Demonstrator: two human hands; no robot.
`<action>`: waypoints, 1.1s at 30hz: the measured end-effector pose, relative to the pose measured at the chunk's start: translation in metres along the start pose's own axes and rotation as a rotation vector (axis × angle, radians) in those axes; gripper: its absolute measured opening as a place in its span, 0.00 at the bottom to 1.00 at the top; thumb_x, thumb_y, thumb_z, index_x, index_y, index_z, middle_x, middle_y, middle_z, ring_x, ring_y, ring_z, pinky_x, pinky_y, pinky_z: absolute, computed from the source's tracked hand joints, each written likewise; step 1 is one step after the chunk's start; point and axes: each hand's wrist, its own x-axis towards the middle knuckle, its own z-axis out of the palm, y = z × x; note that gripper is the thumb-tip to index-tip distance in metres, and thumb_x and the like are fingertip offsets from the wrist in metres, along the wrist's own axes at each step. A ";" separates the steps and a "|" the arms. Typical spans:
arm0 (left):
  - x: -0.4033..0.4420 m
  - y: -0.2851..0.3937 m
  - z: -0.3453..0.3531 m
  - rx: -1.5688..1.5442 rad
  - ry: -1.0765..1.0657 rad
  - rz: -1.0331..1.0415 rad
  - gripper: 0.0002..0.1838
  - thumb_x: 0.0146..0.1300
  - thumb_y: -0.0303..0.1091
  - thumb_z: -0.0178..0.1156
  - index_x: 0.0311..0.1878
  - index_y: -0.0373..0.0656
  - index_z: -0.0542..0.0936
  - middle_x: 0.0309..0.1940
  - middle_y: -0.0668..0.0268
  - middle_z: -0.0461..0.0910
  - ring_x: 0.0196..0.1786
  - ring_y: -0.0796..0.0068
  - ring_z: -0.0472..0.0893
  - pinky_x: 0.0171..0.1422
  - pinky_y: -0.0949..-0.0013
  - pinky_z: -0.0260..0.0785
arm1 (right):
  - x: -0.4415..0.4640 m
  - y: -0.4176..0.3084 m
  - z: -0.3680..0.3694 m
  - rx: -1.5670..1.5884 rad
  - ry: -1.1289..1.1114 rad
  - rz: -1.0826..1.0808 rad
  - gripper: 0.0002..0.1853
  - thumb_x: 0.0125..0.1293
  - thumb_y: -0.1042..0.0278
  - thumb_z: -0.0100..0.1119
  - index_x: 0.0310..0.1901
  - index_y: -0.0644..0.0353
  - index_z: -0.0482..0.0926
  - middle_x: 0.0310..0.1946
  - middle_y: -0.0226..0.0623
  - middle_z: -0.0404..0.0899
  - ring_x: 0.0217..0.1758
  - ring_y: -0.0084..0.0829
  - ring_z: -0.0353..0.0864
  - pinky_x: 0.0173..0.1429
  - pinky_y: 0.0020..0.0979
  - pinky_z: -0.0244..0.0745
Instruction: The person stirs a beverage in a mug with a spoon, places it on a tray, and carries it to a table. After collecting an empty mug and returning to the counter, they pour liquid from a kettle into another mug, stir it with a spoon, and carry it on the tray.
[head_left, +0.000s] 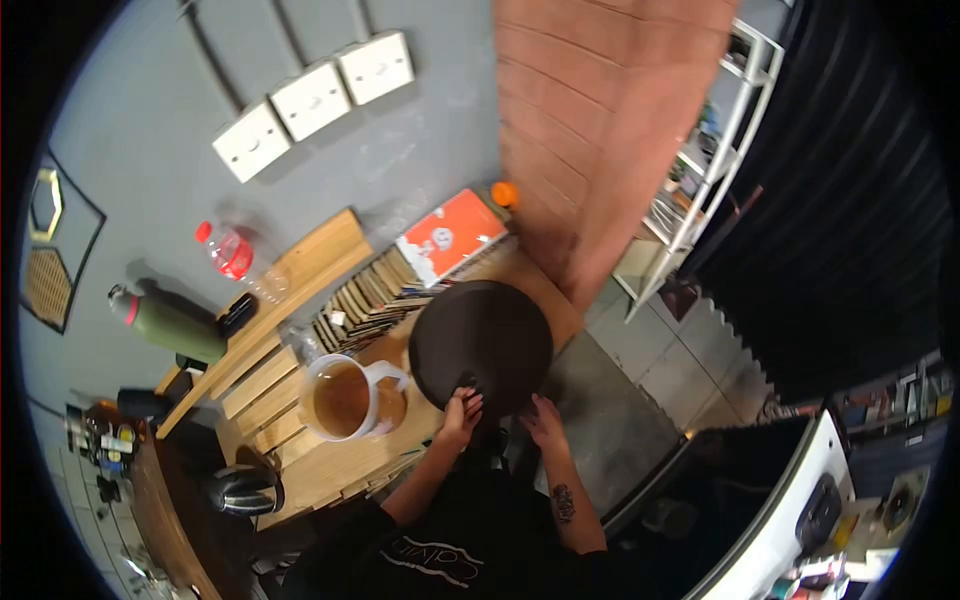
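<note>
A large round black disc-like object [480, 340] lies in front of me over the wooden table. My left hand [464, 411] is at its lower left edge, fingertips pressed together on a small dark part that is too small to make out. My right hand [541, 420] is by the lower right edge, its fingers apart and nothing visible in them. Left of the disc stands a clear plastic jug [338, 400] of brown liquid, its handle toward the disc. A row of books or cases [370, 300] stands behind, with an orange-red box [452, 237] at its right end.
On the wooden shelf [345, 245] at the back left are a red-capped bottle [232, 254] and a green flask [170, 322]. A kettle [246, 490] sits at the lower left. A white rack [715, 190] stands beyond the brick pillar [590, 120]. A white-edged counter [775, 520] is at the lower right.
</note>
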 end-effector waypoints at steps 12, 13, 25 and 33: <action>0.005 0.031 -0.034 0.525 -0.107 0.127 0.17 0.72 0.44 0.59 0.57 0.45 0.75 0.44 0.62 0.82 0.47 0.68 0.83 0.51 0.65 0.76 | -0.029 0.003 -0.016 0.053 0.332 -0.329 0.14 0.62 0.82 0.58 0.48 0.64 0.83 0.36 0.32 0.84 0.37 0.25 0.79 0.42 0.27 0.74; -0.002 0.031 -0.017 0.761 -0.197 0.279 0.15 0.73 0.40 0.60 0.57 0.43 0.75 0.42 0.62 0.82 0.43 0.70 0.84 0.47 0.67 0.77 | -0.062 -0.009 -0.014 0.048 0.266 -0.454 0.10 0.61 0.82 0.58 0.44 0.65 0.84 0.33 0.31 0.83 0.36 0.24 0.78 0.42 0.25 0.73; -0.039 -0.132 0.190 1.044 -0.984 0.040 0.23 0.72 0.39 0.62 0.66 0.44 0.71 0.46 0.65 0.79 0.50 0.71 0.79 0.58 0.66 0.72 | -0.394 0.064 -0.165 0.471 0.964 -1.025 0.10 0.57 0.81 0.54 0.37 0.69 0.84 0.32 0.35 0.85 0.33 0.26 0.82 0.41 0.27 0.78; -0.107 -0.291 0.149 0.861 -1.588 -0.246 0.35 0.73 0.59 0.50 0.74 0.45 0.68 0.71 0.58 0.71 0.70 0.53 0.71 0.71 0.47 0.67 | -0.463 0.177 -0.178 0.718 1.101 -1.220 0.12 0.55 0.82 0.54 0.39 0.69 0.84 0.34 0.34 0.86 0.35 0.24 0.83 0.43 0.24 0.78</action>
